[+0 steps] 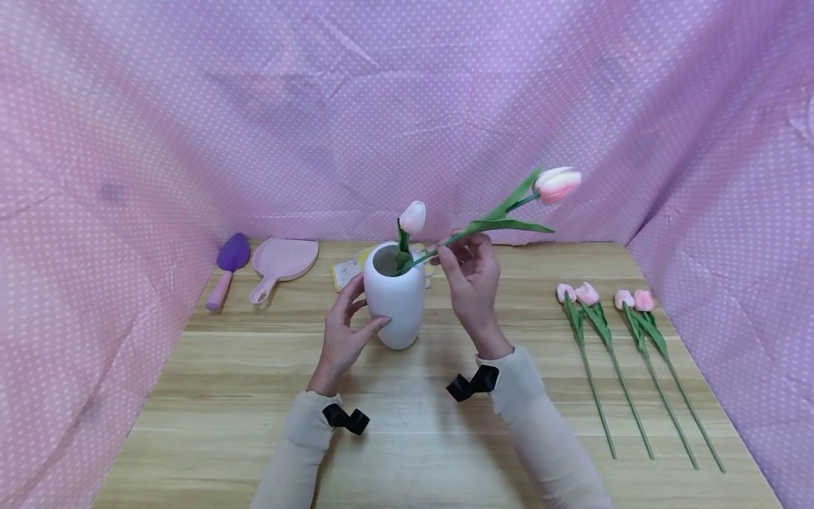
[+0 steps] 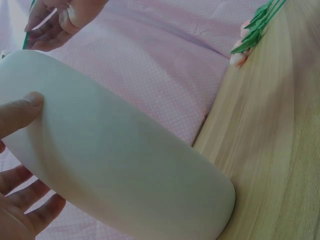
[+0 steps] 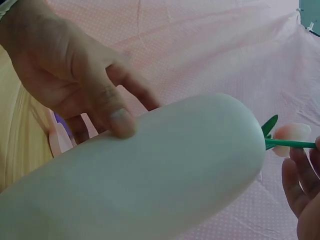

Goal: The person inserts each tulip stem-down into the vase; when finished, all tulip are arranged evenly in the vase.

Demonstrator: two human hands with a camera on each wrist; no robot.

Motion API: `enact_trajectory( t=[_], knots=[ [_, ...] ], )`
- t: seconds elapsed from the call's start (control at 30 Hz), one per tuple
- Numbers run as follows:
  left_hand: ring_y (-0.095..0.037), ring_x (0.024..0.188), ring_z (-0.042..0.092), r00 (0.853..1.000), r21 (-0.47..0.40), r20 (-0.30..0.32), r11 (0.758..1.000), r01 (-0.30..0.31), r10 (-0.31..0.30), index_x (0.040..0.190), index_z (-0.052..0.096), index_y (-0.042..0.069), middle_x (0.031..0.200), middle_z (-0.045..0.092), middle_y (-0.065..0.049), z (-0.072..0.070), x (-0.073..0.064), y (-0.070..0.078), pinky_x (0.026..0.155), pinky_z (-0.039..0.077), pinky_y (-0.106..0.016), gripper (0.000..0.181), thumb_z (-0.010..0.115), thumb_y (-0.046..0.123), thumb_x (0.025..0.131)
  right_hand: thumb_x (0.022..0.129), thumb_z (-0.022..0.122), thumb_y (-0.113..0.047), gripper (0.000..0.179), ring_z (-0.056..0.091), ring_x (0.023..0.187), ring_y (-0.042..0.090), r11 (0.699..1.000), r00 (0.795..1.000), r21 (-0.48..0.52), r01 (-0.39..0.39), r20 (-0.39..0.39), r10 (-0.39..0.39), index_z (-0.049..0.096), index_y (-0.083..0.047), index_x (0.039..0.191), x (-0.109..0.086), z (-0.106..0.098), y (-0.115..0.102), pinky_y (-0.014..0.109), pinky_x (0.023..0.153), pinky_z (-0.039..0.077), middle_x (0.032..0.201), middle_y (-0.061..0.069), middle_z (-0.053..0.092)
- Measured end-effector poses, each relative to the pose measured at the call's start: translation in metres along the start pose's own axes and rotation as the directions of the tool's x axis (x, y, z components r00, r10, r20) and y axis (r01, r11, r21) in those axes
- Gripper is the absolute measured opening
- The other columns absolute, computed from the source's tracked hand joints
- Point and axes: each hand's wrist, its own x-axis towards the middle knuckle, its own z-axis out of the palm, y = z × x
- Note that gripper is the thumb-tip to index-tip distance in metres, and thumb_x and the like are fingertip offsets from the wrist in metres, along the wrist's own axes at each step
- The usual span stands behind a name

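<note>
A white vase (image 1: 399,311) stands on the table, gripped at its left side by my left hand (image 1: 342,338). In the left wrist view the thumb (image 2: 34,98) lies on the vase wall, with the fingers around the other side. One pale pink tulip (image 1: 413,217) stands in the vase. My right hand (image 1: 473,283) pinches the green stem of a second pink tulip (image 1: 557,185), which leans up to the right. The lower end of this stem is at the vase mouth, and the right wrist view shows the stem (image 3: 292,144) between the fingers.
Several pink tulips (image 1: 588,293) lie side by side at the right of the wooden table (image 1: 254,375). A purple trowel (image 1: 233,252) and a pink dustpan-like scoop (image 1: 286,258) lie at the back left. Behind the vase is a yellow-and-white flat item (image 1: 345,273). Pink dotted cloth (image 1: 407,106) hangs around.
</note>
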Motion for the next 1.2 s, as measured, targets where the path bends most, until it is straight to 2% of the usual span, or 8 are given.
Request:
enact_trajectory(
  t=[0.17, 0.37, 0.47, 0.57, 0.7, 0.9, 1.03, 1.2],
  knots=[
    [-0.026, 0.138, 0.049, 1.0, 0.004, 0.001, 1.0, 0.007, -0.007, 0.15, 0.044, 0.012, 0.153, 0.05, -0.007, 0.0, 0.0, 0.0, 0.104, 0.048, -0.019, 0.081, 0.081, -0.002, 0.08, 0.093, 0.056, 0.012, 0.023, 0.065, 0.087, 0.003, 0.991, 0.996, -0.115, 0.062, 0.071, -0.054, 0.045, 0.019, 0.111, -0.007, 0.001, -0.002, 0.021, 0.078, 0.059, 0.102, -0.007, 0.062],
    [-0.028, 0.139, 0.049, 1.0, 0.008, 0.0, 1.0, 0.004, -0.004, 0.15, 0.043, 0.012, 0.153, 0.049, -0.008, 0.0, 0.001, -0.001, 0.104, 0.048, -0.019, 0.081, 0.081, -0.001, 0.08, 0.09, 0.059, 0.015, 0.021, 0.064, 0.087, 0.009, 0.957, 0.975, -0.226, 0.183, 0.163, -0.148, 0.051, 0.015, 0.11, -0.008, 0.005, -0.005, 0.017, 0.081, 0.057, 0.099, 0.025, 0.063],
    [-0.028, 0.138, 0.049, 1.0, 0.003, 0.0, 1.0, -0.001, 0.001, 0.15, 0.044, 0.01, 0.152, 0.05, -0.009, 0.0, 0.0, -0.001, 0.104, 0.048, -0.018, 0.081, 0.081, -0.003, 0.079, 0.088, 0.063, 0.015, 0.02, 0.067, 0.085, 0.019, 0.919, 0.951, -0.28, 0.276, 0.22, -0.218, 0.057, 0.013, 0.107, -0.007, 0.007, -0.005, 0.018, 0.083, 0.058, 0.098, 0.028, 0.064],
    [-0.028, 0.138, 0.049, 1.0, -0.001, 0.0, 1.0, -0.003, 0.003, 0.15, 0.043, 0.009, 0.152, 0.05, -0.01, 0.0, 0.0, -0.001, 0.103, 0.048, -0.018, 0.081, 0.08, -0.004, 0.079, 0.087, 0.067, 0.012, 0.016, 0.068, 0.083, 0.027, 0.862, 0.915, -0.339, 0.378, 0.277, -0.293, 0.063, 0.01, 0.102, -0.005, 0.009, -0.004, 0.024, 0.082, 0.06, 0.095, 0.023, 0.069],
    [-0.022, 0.137, 0.05, 1.0, -0.001, -0.002, 1.0, -0.003, 0.003, 0.149, 0.044, 0.009, 0.152, 0.05, -0.01, 0.0, 0.0, -0.001, 0.103, 0.048, -0.018, 0.08, 0.08, -0.004, 0.079, 0.089, 0.069, 0.004, 0.009, 0.068, 0.08, 0.027, 0.784, 0.868, -0.395, 0.479, 0.345, -0.357, 0.068, 0.007, 0.098, -0.002, 0.013, -0.003, 0.031, 0.075, 0.06, 0.09, 0.019, 0.072],
    [-0.003, 0.132, 0.05, 0.999, -0.024, -0.004, 0.999, -0.036, 0.036, 0.148, 0.045, 0.005, 0.15, 0.051, -0.014, 0.0, 0.0, -0.002, 0.102, 0.049, -0.02, 0.078, 0.079, -0.008, 0.078, 0.09, 0.07, 0.001, 0.014, 0.066, 0.078, 0.023, 0.669, 0.809, -0.466, 0.578, 0.433, -0.398, 0.069, 0.007, 0.102, -0.002, 0.025, -0.007, 0.028, 0.067, 0.058, 0.095, 0.018, 0.07],
    [0.0, 0.131, 0.051, 0.998, -0.026, -0.001, 0.998, -0.057, 0.057, 0.148, 0.044, 0.003, 0.149, 0.051, -0.016, 0.0, 0.001, -0.003, 0.102, 0.05, -0.022, 0.079, 0.078, -0.01, 0.078, 0.09, 0.071, -0.002, 0.018, 0.062, 0.072, 0.019, 0.583, 0.787, -0.535, 0.612, 0.483, -0.384, 0.071, 0.003, 0.107, -0.002, 0.03, -0.008, 0.026, 0.061, 0.053, 0.095, 0.014, 0.071],
    [0.002, 0.13, 0.051, 0.996, -0.013, -0.001, 0.996, -0.086, 0.086, 0.147, 0.044, 0.002, 0.149, 0.051, -0.018, 0.0, 0.0, -0.004, 0.101, 0.05, -0.021, 0.08, 0.079, -0.011, 0.077, 0.092, 0.069, -0.005, 0.017, 0.065, 0.072, 0.019, 0.502, 0.787, -0.608, 0.615, 0.514, -0.342, 0.072, 0.001, 0.108, -0.002, 0.034, -0.008, 0.027, 0.063, 0.055, 0.094, 0.012, 0.072]
  ],
)
